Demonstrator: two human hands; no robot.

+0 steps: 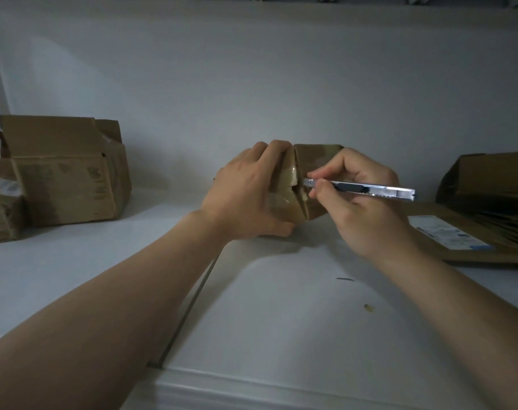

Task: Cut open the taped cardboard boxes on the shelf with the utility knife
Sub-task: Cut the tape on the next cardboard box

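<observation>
A small taped cardboard box (pixel 309 161) stands on the white shelf (pixel 281 306) near its back wall. My left hand (pixel 246 193) grips the box's left side, fingers curled over its top edge. My right hand (pixel 361 202) holds a silver utility knife (pixel 367 189) like a pen, its tip at the box's taped front seam, where the flaps gape slightly. Much of the box is hidden behind both hands.
An opened cardboard box (pixel 62 173) with raised flaps stands at the far left. At the right lie flattened cardboard with a white label (pixel 450 233) and a dark crumpled box (pixel 494 179). Small scraps (pixel 369 307) dot the shelf in front.
</observation>
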